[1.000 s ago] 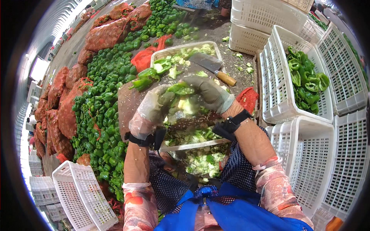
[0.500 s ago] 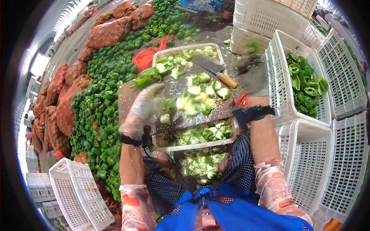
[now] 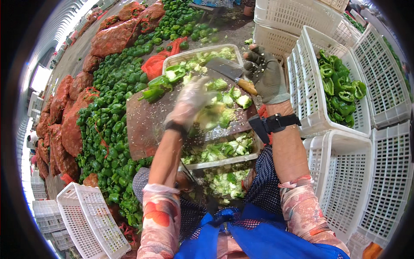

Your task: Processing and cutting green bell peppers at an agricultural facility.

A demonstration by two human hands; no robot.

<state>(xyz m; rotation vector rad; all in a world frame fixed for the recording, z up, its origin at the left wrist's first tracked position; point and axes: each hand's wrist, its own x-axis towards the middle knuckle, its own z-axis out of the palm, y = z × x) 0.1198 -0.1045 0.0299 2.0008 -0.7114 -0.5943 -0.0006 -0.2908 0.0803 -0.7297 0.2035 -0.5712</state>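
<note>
Over a brown cutting board [image 3: 144, 129] my left hand [image 3: 192, 101], in a pale translucent glove, is smeared by motion beside a heap of pale green pepper cores [image 3: 225, 114]. Its fingers cannot be made out. My right hand [image 3: 266, 75], in a dark glove specked with seeds, has its fingers apart and holds nothing. Just left of it lies a cleaver [image 3: 226, 68], its wooden handle [image 3: 247, 86] pointing toward that hand. Cut green peppers [image 3: 157, 88] rest at the board's far left corner. Under the board, a white tub [image 3: 215, 163] holds more pepper trimmings [image 3: 224, 149].
A long heap of green peppers [image 3: 108, 125] lies to the left, with red mesh sacks [image 3: 114, 39] beyond. At right, a white crate [image 3: 302, 82] holds opened peppers [image 3: 338, 93]; another crate [image 3: 345, 168] stands nearer. Two white crates [image 3: 92, 220] lean at the lower left.
My left hand has swept right across the board to the cores. My right hand, blurred before with something green just above it, has shifted slightly left and shows spread fingers.
</note>
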